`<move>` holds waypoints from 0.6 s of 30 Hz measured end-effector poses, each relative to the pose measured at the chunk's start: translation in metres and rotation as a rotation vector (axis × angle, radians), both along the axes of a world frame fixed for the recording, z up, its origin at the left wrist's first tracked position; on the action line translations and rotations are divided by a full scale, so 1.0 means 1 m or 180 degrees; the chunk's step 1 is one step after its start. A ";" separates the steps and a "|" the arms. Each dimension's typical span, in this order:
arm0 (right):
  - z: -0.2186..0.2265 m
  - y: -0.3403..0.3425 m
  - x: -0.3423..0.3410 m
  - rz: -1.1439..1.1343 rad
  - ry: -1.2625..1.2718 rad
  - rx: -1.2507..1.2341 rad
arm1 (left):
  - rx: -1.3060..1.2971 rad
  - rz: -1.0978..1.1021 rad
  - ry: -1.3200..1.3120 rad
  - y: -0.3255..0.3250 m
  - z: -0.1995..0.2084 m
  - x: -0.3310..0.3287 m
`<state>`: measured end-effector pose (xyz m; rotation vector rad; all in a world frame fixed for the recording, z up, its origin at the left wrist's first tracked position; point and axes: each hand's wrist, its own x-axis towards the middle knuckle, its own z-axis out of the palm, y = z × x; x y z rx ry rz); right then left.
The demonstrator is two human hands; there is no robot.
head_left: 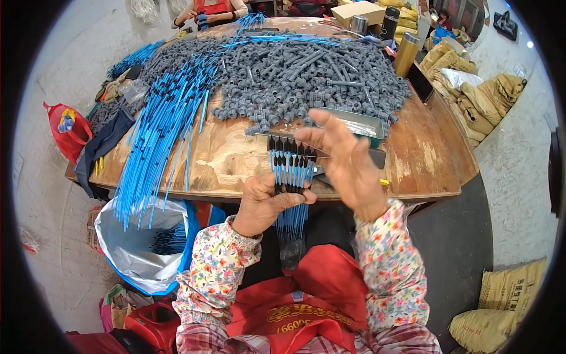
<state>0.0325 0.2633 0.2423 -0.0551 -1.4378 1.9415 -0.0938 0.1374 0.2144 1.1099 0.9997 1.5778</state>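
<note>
My left hand (259, 206) is closed round a bundle of thin blue rods with black ends (290, 160), held upright at the table's front edge. The black pieces stand side by side in rows, and the blue lengths hang down below my fist. Thin metal wires lie across the rows; whether they pass through them I cannot tell. Just right of the bundle is my right hand (355, 171), raised with its fingers spread and nothing seen in it. Behind this hand, partly hidden, sits a green tray (375, 140) of thin metal pins.
A big heap of grey plastic fittings (295, 74) covers the wooden table (424, 159). Loose blue rods (168, 127) overhang its left front edge, above a white-lined blue bag (132, 262). A gold flask (407, 54) stands at right. Across the table another person's hands (197, 15) work.
</note>
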 end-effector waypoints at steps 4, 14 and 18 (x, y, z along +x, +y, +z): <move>-0.016 -0.015 -0.002 0.0260 0.0180 -0.0318 | -0.0040 0.0065 0.0026 0.002 0.007 0.002; 0.000 -0.009 -0.022 -0.0057 -0.0975 0.0771 | -0.0143 -0.0023 0.0332 0.002 0.014 0.001; -0.004 -0.001 -0.026 -0.0332 -0.0654 0.1462 | -0.0305 -0.0061 -0.0041 0.002 0.024 0.004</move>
